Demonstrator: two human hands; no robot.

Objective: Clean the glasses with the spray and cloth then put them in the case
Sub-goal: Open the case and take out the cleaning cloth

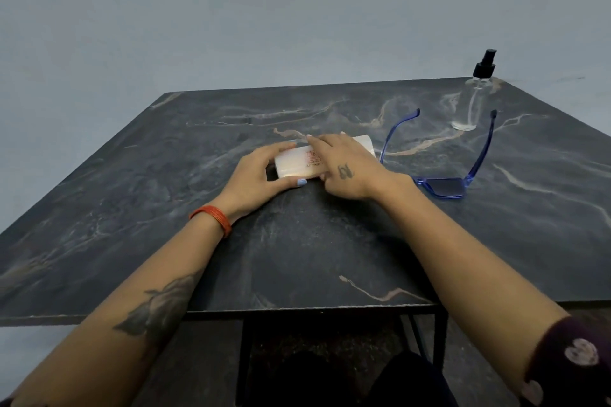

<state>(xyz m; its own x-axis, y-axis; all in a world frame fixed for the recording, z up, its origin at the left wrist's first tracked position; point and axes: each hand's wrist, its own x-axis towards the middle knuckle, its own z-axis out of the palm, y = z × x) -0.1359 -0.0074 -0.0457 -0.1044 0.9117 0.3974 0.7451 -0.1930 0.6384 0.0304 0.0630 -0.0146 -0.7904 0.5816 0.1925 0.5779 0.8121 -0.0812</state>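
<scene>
A pale translucent glasses case with red print lies on the dark marble table, near its middle. My left hand grips the case's left end, thumb on the near side. My right hand rests on top of the case's right part, fingers spread over it. Blue-framed glasses with dark lenses lie to the right of the case, arms unfolded and pointing away from me. A clear spray bottle with a black pump top stands upright at the far right. No cloth is visible.
The table's near edge is close to my body, with black metal legs below. A plain grey wall rises behind the table. An orange bangle sits on my left wrist.
</scene>
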